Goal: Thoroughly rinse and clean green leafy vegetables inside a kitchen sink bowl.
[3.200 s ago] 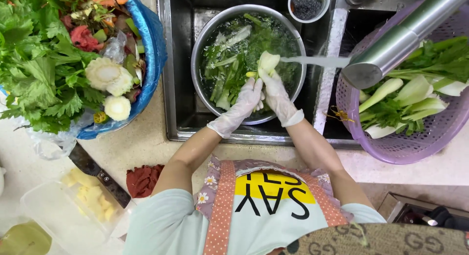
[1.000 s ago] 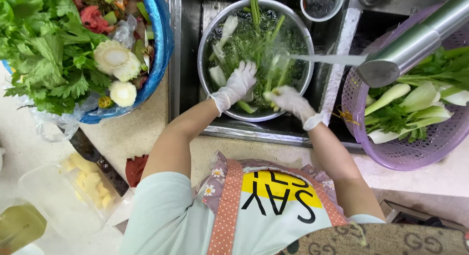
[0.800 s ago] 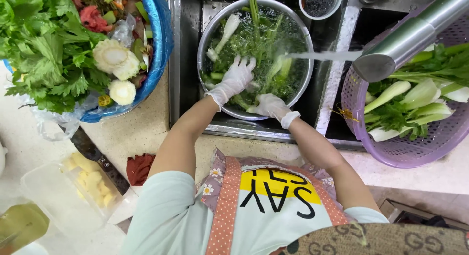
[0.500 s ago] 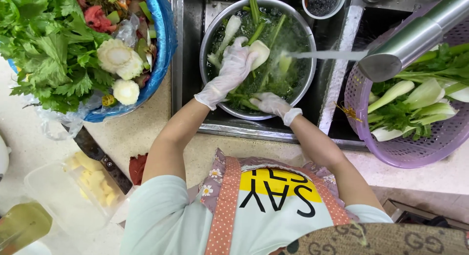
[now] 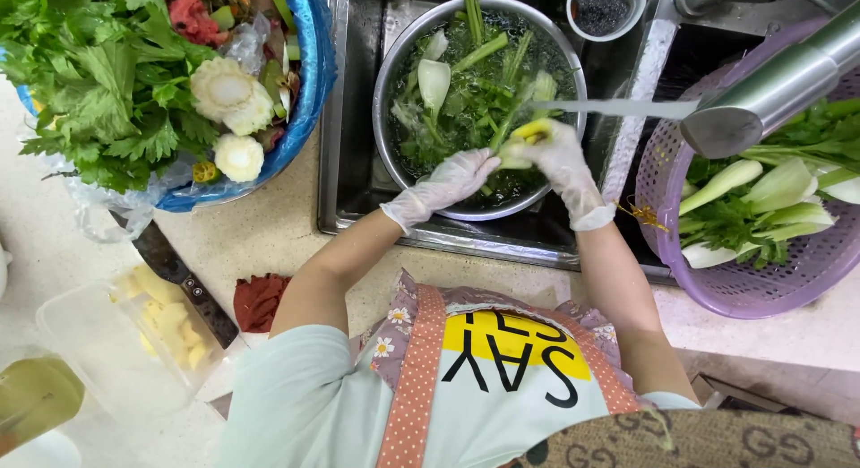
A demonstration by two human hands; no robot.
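Head view, right hand [image 5: 557,154] gripping stalk [image 5: 524,132]

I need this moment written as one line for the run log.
left hand: on greens in metal bowl | right hand: holds vegetable stalk under water stream | purple basket: washed greens
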